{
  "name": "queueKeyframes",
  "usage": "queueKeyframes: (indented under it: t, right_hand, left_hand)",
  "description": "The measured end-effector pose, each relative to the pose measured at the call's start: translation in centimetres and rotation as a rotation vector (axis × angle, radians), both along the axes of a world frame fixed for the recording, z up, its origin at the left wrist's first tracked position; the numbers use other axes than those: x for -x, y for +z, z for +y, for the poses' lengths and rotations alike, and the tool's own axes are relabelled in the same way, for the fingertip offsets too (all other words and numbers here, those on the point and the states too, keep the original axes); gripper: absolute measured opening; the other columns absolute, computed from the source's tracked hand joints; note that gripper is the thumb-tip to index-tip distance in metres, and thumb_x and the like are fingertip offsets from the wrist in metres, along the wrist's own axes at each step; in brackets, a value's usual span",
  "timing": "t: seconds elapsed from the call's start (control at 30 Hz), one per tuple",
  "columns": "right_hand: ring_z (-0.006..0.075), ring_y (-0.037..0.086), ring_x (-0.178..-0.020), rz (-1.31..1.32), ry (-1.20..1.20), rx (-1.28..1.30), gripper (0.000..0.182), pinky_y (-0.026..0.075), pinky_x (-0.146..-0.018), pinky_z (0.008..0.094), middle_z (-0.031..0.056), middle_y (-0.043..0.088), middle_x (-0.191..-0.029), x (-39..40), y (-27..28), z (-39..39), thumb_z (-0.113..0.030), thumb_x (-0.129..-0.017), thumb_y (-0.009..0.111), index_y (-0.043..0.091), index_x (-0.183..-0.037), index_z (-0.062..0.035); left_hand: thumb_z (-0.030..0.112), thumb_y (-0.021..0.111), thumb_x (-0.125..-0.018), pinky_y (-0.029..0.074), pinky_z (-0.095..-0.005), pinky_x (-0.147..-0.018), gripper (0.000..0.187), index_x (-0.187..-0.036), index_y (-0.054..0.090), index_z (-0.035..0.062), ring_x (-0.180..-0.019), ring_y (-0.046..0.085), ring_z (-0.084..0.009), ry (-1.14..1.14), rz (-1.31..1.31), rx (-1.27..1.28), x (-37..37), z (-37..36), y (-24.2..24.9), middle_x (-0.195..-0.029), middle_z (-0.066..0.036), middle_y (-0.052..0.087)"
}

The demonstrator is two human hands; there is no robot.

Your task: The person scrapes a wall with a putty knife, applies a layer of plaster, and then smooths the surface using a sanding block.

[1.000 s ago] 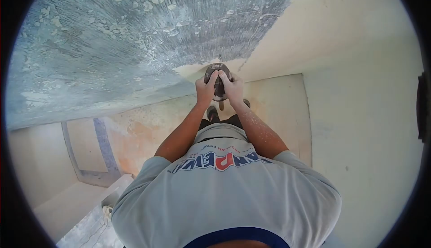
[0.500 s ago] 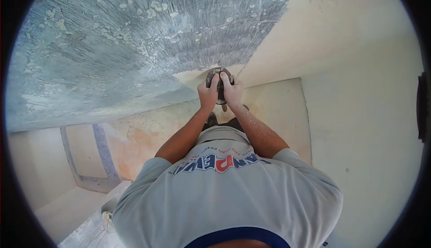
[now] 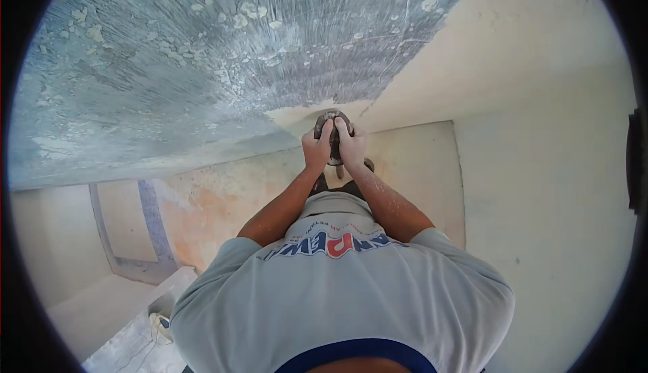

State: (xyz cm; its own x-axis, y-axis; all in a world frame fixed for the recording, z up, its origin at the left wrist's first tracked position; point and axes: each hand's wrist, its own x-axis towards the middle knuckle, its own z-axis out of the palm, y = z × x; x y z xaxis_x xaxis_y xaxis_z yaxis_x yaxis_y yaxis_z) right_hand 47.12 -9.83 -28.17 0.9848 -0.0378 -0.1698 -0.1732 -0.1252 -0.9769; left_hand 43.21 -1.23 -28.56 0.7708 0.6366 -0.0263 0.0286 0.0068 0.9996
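Note:
Both hands grip a dark, rounded tool (image 3: 335, 145) whose type I cannot make out, at the lower edge of a wall patch. My left hand (image 3: 316, 148) is wrapped round its left side, and my right hand (image 3: 353, 149) round its right side. The two thumbs lie close together on top of the tool. Pale dust covers the fingers and the right forearm. Just beyond the hands, the wall (image 3: 270, 49) is blue-grey and streaked, with whitish spots. Its surface turns cream around the tool and to the right.
Below the hands are my dark shoes on a stained, orange-tinged floor (image 3: 229, 204). A recessed panel with a bluish strip (image 3: 156, 224) is at left. Near the lower left, a pale object with a cord (image 3: 159, 327) lies beside a light ledge. A cream wall (image 3: 540, 191) fills the right.
Both hands and the tool have moved slightly down in the view, toward my body. The grip looks the same. The wall patch has shifted a little to the right in the view.

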Motion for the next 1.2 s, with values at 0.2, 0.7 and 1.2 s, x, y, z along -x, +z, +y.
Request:
queueKeyframes:
  t: [0.2, 0.7, 1.2]
  right_hand:
    - [0.0109, 0.051, -0.059, 0.003, 0.006, -0.046, 0.042, 0.045, -0.056, 0.0333, 0.0040, 0.058, -0.061, -0.8, 0.8, -0.2, -0.037, -0.088, 0.073, 0.064, -0.073, 0.0011]
    - [0.0122, 0.053, -0.060, 0.010, -0.034, -0.066, 0.041, 0.045, -0.057, 0.0340, 0.0082, 0.060, -0.063, -1.1, -0.1, -0.5, -0.036, -0.088, 0.074, 0.067, -0.077, 0.0028]
    - [0.0116, 0.052, -0.060, -0.064, 0.076, 0.110, 0.040, 0.045, -0.056, 0.0334, 0.0072, 0.059, -0.063, -0.7, 0.2, -1.5, -0.036, -0.091, 0.070, 0.068, -0.079, 0.0028]
  left_hand:
    - [0.027, 0.069, -0.095, 0.042, -0.0298, -0.055, 0.036, -0.077, 0.065, -0.0045, -0.062, 0.046, -0.0058, -0.009, -0.027, 0.027, -0.8, 0.2, 0.9, -0.062, 0.000, 0.056]
    - [0.026, 0.067, -0.096, 0.044, -0.0291, -0.057, 0.033, -0.085, 0.068, -0.0049, -0.065, 0.050, -0.0061, -0.046, 0.005, 0.018, -1.1, -0.1, 0.5, -0.065, -0.001, 0.059]
    - [0.030, 0.068, -0.095, 0.046, -0.0319, -0.060, 0.038, -0.081, 0.065, -0.0054, -0.067, 0.052, -0.0071, 0.024, -0.047, -0.067, -0.6, -0.8, 0.1, -0.065, -0.003, 0.057]
